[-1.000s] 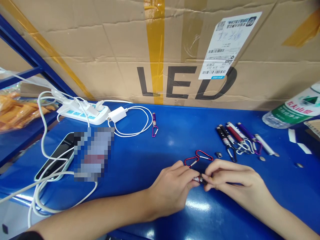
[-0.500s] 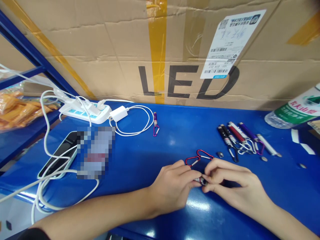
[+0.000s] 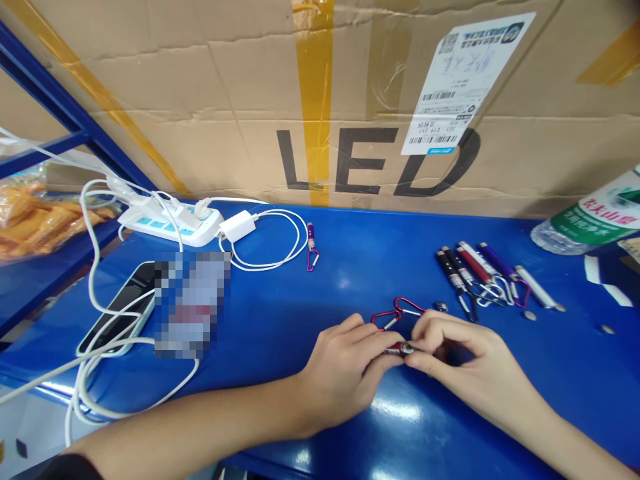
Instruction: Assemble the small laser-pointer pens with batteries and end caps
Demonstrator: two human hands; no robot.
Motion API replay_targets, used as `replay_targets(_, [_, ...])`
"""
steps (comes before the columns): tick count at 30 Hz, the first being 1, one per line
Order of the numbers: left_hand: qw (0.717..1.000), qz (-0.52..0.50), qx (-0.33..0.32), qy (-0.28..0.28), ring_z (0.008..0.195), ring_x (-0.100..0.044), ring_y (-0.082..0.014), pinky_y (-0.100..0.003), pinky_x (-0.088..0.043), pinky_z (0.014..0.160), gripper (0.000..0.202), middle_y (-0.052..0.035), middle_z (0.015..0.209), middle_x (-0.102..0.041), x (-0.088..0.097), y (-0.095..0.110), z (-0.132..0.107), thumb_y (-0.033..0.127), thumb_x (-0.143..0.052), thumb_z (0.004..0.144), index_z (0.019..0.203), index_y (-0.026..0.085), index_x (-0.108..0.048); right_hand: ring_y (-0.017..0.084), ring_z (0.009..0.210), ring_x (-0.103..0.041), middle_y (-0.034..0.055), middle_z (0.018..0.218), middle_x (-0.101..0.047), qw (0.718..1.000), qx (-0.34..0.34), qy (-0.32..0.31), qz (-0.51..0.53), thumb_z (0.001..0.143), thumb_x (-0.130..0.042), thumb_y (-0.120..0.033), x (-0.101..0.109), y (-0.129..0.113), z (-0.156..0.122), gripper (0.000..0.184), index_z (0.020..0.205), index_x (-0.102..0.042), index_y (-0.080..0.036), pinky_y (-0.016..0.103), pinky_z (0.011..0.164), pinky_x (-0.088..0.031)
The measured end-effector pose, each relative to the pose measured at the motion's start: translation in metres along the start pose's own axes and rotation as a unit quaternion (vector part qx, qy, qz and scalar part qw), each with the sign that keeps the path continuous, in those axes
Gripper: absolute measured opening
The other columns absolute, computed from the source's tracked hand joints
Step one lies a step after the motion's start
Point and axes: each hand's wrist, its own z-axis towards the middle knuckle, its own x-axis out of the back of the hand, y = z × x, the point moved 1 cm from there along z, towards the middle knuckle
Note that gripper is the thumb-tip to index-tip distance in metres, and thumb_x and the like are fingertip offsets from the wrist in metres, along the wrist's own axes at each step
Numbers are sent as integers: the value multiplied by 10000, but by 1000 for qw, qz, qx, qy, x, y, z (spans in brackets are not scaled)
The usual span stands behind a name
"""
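My left hand [image 3: 345,373] is closed around a small red keychain flashlight [image 3: 395,349], whose silver end points right. My right hand [image 3: 465,353] pinches that end between thumb and fingers; the exact part under the fingertips is hidden. Just behind the hands lie two red carabiner clips [image 3: 386,320], partly covered by the fingers. A small round metal piece [image 3: 441,306] rests beyond my right hand. Farther right, several keychain flashlights [image 3: 475,267] in black, red, silver and purple lie in a row, with button cells [image 3: 530,315] near them.
A large cardboard box [image 3: 240,87] stands along the back of the blue table [image 3: 270,307]. On the left are a white power strip [image 3: 195,230], cables, a phone [image 3: 123,300] and a blurred-out item. A purple flashlight [image 3: 311,237] lies mid-table; a water bottle [image 3: 585,220] stands right.
The flashlight has turned in my hands, and more of its red body shows now. My right fingers have shifted slightly along its end. Things on the table stay put.
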Motion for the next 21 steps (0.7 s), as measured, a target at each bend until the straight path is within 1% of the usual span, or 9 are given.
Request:
replay_targets(3, [1000,-2,23,-12,608,-505,-133,-268,-445,630,253,-23,772,-676,1,1,0,229,-396,954,949,154,-637,107,501,-516,8,580,-569,1000,16,7,1,754,-651,-391,0,-1,1,357,510,-490,-184,202,410,-423])
replay_targets(6, [999,-6,41,-4,649,-541,-138,-271,-466,668,230,-14,838,-697,2,1,1,248,-413,952,998,167,-624,110,520,-538,20,624,-596,999,33,14,-3,765,-650,-345,1,-2,1,291,545,-546,-187,199,419,-439])
replay_targets(10, [998,-18,64,-11,728,-590,-148,-283,-486,727,203,-10,900,-703,2,1,1,242,-429,946,1018,178,-608,89,481,-535,30,675,-615,999,45,24,-5,779,-638,-297,1,-2,0,230,583,-600,-182,186,398,-436])
replay_targets(13, [996,-27,87,-18,777,-611,-162,-298,-498,747,191,-16,930,-697,2,1,0,239,-447,937,1039,180,-597,94,494,-540,31,675,-617,999,47,23,-8,785,-630,-287,0,-2,0,219,593,-614,-182,188,404,-439])
replay_targets(15, [995,-25,95,-16,791,-618,-167,-303,-508,746,216,-26,948,-691,3,1,0,256,-445,938,1092,182,-577,100,500,-535,28,656,-609,999,40,20,-10,786,-626,-301,0,-2,0,237,581,-606,-183,192,404,-437])
replay_targets(16, [996,-24,89,-15,792,-619,-165,-302,-511,750,236,-29,957,-689,3,1,0,260,-433,943,1126,186,-563,99,494,-525,23,639,-600,999,35,19,-11,787,-623,-311,0,-2,0,255,568,-596,-183,193,401,-434])
replay_targets(18, [998,-24,54,-13,784,-616,-155,-300,-511,763,272,-35,955,-688,3,1,1,257,-385,962,1167,182,-547,90,464,-495,7,590,-570,999,25,17,-13,789,-614,-330,0,-3,0,293,539,-572,-183,190,389,-423])
replay_targets(20, [999,-25,21,-11,754,-608,-147,-297,-511,760,299,-42,909,-690,3,1,1,253,-339,976,1156,163,-561,83,441,-468,-6,551,-542,1000,18,11,-15,789,-608,-338,0,-3,1,318,517,-551,-183,186,380,-412])
replay_targets(21, [999,-26,15,-10,740,-605,-146,-295,-512,752,308,-46,881,-690,3,1,1,254,-330,978,1140,153,-571,82,436,-461,-10,542,-534,1000,15,8,-16,790,-605,-338,0,-3,1,320,516,-548,-184,185,378,-408])
